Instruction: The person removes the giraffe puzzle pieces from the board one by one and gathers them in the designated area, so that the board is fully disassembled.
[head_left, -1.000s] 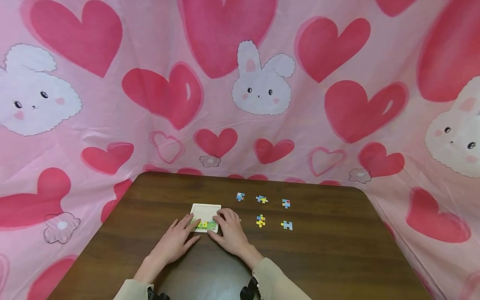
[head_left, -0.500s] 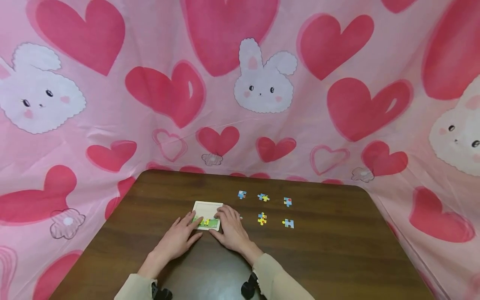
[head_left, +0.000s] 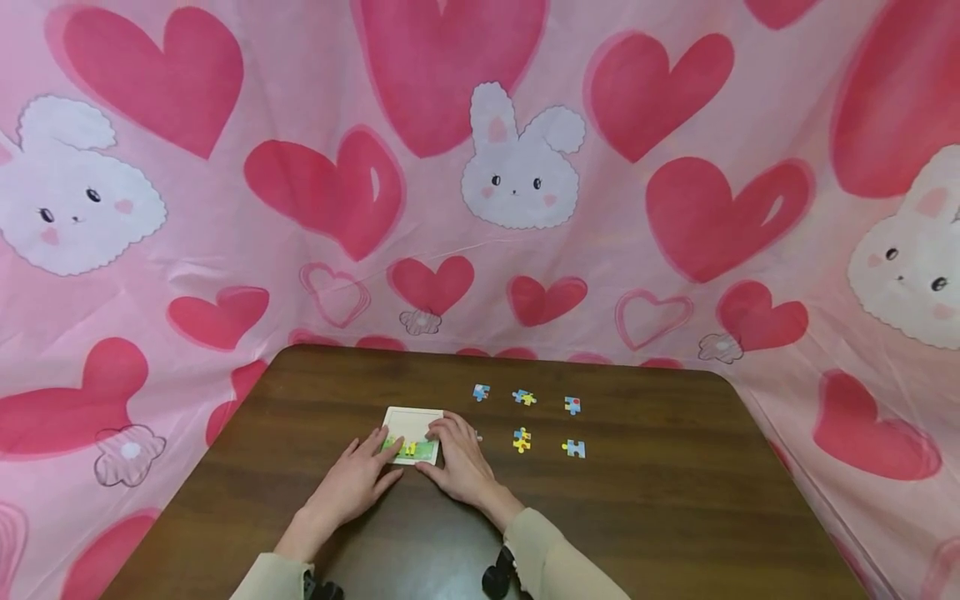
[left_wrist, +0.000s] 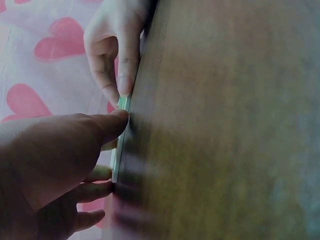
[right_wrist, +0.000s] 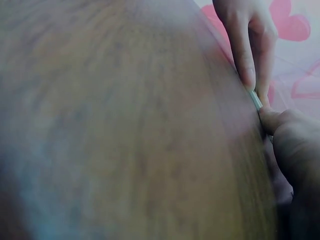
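Observation:
In the head view a small square puzzle board (head_left: 413,419) with a pale rim lies on the table, left of centre. Green and yellow puzzle pieces (head_left: 425,452) fill its near part; bare pale backing shows above them. My left hand (head_left: 347,483) rests on the board's left side with fingers fairly straight, one fingertip on the pieces. With bent fingers over the right rim and thumb at the near edge, my right hand (head_left: 462,461) holds the board. The left wrist view shows the board (left_wrist: 120,135) edge-on, between my left hand (left_wrist: 60,155) and right hand (left_wrist: 120,45).
Right of the board, several loose blue and yellow jigsaw pieces (head_left: 522,440) lie spaced in two rows. One loose piece (head_left: 479,436) peeks out beside my right hand, mostly hidden. Behind the brown table (head_left: 675,500) hangs a pink cloth (head_left: 442,225) with hearts and rabbits.
The head view shifts slightly and returns. Both hands stay at the board, with only slight finger movement; the loose pieces lie as before.

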